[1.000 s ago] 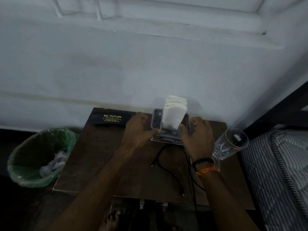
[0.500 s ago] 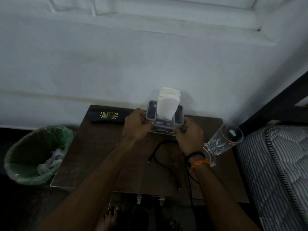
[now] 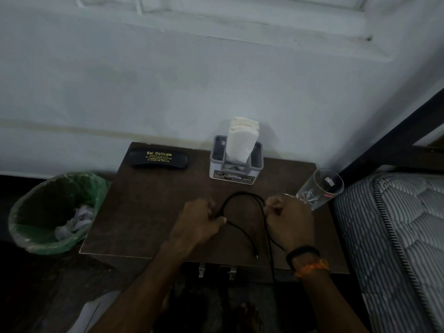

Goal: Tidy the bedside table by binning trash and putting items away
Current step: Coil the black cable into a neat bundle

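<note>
- The black cable (image 3: 242, 212) is gripped at both sides of its loop — the left hand (image 3: 200, 222) pinches it near one bend, and the fingers of the right hand (image 3: 289, 219) are curled round the other strand.
- The cable lies looped on the front of the dark wooden surface (image 3: 144, 212), with one end trailing over the front edge.
- Binning appears largely done: crumpled paper is seen inside the green-lined bin (image 3: 55, 212), beside the surface on the left.
- Left to be done, judging by the layout: the cable coiled and stowed, perhaps the drinking glass (image 3: 319, 188) removed.
- The spectacle case (image 3: 158, 159) and tissue holder (image 3: 236, 157) stand at the back, well apart from the hands.
- The glass stands just beside the right hand — it could be knocked.
</note>
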`<move>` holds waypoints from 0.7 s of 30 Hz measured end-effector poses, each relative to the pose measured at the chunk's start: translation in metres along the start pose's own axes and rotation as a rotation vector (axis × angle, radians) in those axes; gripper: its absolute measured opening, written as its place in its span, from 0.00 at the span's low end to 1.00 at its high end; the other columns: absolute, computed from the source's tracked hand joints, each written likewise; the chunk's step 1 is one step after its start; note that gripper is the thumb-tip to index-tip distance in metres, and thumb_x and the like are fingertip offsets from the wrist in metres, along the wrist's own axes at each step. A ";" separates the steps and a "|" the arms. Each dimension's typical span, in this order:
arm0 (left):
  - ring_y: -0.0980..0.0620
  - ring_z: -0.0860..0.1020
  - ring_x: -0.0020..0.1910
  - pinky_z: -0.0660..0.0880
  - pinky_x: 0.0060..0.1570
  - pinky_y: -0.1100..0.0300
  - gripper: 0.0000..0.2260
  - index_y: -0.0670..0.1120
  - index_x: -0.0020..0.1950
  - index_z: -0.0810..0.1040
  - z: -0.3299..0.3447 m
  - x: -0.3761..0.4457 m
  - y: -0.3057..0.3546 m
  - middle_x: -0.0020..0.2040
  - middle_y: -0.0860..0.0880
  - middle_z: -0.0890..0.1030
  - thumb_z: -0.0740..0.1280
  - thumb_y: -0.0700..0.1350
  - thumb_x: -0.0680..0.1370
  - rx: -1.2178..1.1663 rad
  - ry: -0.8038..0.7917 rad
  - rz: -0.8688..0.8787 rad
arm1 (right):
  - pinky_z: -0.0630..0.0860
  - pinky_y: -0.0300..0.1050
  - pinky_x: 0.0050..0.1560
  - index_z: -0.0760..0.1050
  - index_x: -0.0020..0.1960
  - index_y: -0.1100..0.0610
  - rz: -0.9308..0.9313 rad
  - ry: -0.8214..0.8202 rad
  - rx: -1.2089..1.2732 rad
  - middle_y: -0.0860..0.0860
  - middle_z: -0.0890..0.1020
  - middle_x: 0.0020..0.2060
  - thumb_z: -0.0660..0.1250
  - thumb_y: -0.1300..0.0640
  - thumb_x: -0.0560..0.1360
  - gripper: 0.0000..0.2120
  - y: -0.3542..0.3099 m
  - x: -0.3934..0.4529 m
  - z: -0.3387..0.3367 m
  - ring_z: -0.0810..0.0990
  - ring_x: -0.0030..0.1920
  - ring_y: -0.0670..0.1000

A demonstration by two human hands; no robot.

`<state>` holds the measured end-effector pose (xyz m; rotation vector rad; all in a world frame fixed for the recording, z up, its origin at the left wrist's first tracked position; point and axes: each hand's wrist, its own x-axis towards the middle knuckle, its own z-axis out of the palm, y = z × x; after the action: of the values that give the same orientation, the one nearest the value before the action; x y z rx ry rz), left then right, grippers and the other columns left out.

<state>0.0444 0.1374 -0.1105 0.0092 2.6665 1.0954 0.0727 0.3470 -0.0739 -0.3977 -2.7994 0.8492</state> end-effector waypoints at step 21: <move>0.50 0.80 0.46 0.79 0.47 0.53 0.05 0.46 0.48 0.78 -0.007 0.033 0.018 0.45 0.48 0.81 0.70 0.39 0.73 -0.061 -0.125 -0.031 | 0.68 0.28 0.44 0.81 0.53 0.51 -0.126 -0.205 -0.029 0.46 0.83 0.46 0.71 0.57 0.72 0.09 0.005 -0.004 0.010 0.78 0.44 0.43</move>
<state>0.0094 0.1494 -0.1009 0.0235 2.5141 1.1278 0.0750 0.3440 -0.0856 -0.1423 -2.9883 0.8666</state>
